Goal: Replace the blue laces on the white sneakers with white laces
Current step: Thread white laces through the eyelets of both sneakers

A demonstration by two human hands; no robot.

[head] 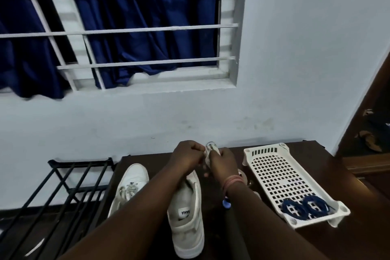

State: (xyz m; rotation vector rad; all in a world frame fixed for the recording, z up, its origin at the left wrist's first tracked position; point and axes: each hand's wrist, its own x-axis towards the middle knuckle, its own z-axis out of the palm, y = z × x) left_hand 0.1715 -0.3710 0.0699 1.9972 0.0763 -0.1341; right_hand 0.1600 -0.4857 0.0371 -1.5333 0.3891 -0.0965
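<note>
— What are the hands doing?

— The left hand and right hand are both curled, pinching a small bundle of white lace between them, above the dark worktop.

— And the sneakers?

— One sneaker lies below the forearms with no lace showing; the other sneaker, just to its left, is laced in white. Two coiled blue laces sit in the white basket to the right.

Laces in tray, right of sneakers
</note>
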